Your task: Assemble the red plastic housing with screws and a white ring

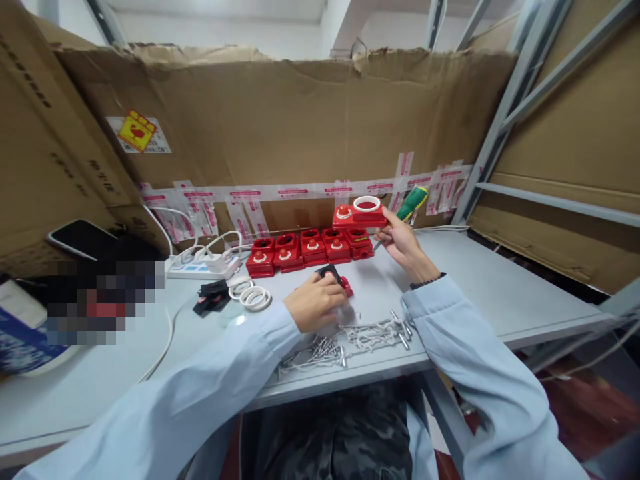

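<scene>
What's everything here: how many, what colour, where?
red boxes: five, red, back
raised box: one, red, right hand
screwdriver: one, green-yellow, right hand
rings: several, white, left
flat pieces: several, black, by rings
metal pins: many, silver, front
power strip: one, blue-white, back left
cables: several, white, left
likely phone: one, black, left
cardboard: lots, brown, behind
sticker: one, yellow, on cardboard
bars: several, grey, right
table: one, grey, underneath
left hand: one, blue sleeve, by red part
right hand: one, blue sleeve, raised
</scene>
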Available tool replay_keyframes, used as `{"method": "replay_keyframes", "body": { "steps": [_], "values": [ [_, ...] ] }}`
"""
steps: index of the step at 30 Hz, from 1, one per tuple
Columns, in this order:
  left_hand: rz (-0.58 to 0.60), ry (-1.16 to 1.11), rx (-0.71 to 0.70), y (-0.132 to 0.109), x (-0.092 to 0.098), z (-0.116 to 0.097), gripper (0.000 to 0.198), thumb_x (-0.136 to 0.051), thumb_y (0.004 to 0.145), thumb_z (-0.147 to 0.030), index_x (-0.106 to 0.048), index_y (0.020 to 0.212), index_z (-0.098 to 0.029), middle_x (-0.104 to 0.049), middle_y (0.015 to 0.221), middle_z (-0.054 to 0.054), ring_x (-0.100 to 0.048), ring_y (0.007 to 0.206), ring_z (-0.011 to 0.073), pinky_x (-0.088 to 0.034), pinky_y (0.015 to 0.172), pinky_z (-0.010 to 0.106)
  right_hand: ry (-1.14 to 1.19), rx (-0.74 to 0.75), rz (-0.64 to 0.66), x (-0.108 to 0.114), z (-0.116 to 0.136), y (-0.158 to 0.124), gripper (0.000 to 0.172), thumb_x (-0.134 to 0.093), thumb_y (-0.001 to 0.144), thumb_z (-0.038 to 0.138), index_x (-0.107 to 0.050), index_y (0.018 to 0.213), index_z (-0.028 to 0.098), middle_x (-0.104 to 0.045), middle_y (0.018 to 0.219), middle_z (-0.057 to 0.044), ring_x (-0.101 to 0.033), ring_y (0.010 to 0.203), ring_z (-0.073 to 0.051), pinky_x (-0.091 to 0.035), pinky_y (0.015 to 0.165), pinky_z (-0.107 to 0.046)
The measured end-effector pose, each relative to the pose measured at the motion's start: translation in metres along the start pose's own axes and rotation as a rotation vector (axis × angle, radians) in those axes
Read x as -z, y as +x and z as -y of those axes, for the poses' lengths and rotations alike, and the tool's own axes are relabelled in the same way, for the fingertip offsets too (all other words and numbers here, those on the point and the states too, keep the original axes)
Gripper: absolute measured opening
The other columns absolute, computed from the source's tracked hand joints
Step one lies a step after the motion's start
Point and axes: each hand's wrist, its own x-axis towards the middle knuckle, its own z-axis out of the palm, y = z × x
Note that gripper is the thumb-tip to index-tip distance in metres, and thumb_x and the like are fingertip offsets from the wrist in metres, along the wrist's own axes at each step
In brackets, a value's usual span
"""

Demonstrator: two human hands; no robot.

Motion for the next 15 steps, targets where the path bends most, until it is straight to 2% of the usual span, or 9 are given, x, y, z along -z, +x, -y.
{"method": "replay_keyframes", "body": {
  "steps": [2,6,11,15],
  "values": [
    [0.123,0.060,-0.015,0.011,-0.007,-0.002,0.027,-0.065,0.080,-0.029,-0.062,0.105,-0.021,-0.068,0.107,0.003,-0.052,0.100,0.0232,-0.031,0.078,0.037,-0.011,-0.019,-0.053,0.001,-0.002,0.001,0.041,-0.072,0.069,0.032,-0.036,0.054,0.020,-0.025,0.037,0.012,-0.020,0.035,-0.003,-0.027,0.037,-0.019],
    [0.163,0.129,-0.054,0.024,-0.017,-0.002,0.017,-0.067,0.078,-0.031,-0.066,0.092,-0.021,-0.072,0.094,0.002,-0.051,0.096,0.0231,-0.025,0.075,0.039,-0.047,-0.020,-0.091,-0.001,-0.006,0.001,0.029,-0.071,0.071,0.029,-0.046,0.059,0.018,-0.036,0.041,0.010,-0.028,0.035,-0.003,-0.026,0.035,-0.018],
    [0.103,0.177,-0.103,0.028,-0.016,-0.002,0.013,-0.057,0.085,-0.025,-0.063,0.076,-0.018,-0.070,0.075,0.003,-0.051,0.089,0.0203,-0.024,0.071,0.038,-0.091,-0.024,-0.099,-0.001,-0.005,0.000,0.028,-0.071,0.070,0.030,-0.048,0.060,0.018,-0.042,0.043,0.008,-0.034,0.036,-0.003,-0.029,0.035,-0.018],
    [-0.020,0.208,-0.029,0.024,0.001,-0.002,0.021,-0.047,0.088,-0.019,-0.062,0.074,-0.017,-0.069,0.071,0.003,-0.053,0.085,0.0186,-0.026,0.071,0.036,-0.095,-0.012,-0.116,-0.001,-0.005,0.001,0.025,-0.068,0.073,0.027,-0.049,0.060,0.018,-0.046,0.043,0.008,-0.036,0.036,-0.004,-0.030,0.035,-0.018]
  ]
}}
